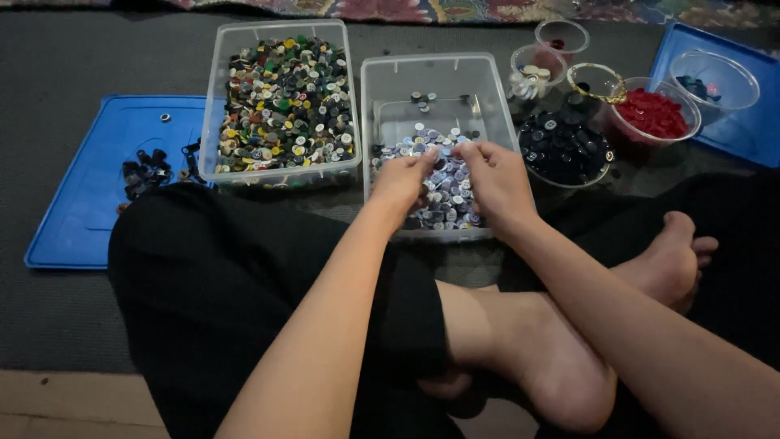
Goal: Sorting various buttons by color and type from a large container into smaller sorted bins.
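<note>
Blue-white buttons (439,175) lie heaped in the middle clear tub (431,73), directly under both hands. To the left, a second clear tub (280,102) holds mixed-colour buttons beside a blue lid (81,203). Left hand (402,180), fingers curled, pinches into the heap; right hand (497,180) does likewise, fingertips touching buttons. Both forearms reach forward over crossed legs. Further right: bowl of dark buttons (565,150), bowl of red buttons (652,114).

Black trousers, bare forearms & feet, no sleeves visible.

Both hands' fingertips (435,156) are buried among the pale buttons (443,195), so each grip stays hidden.
</note>
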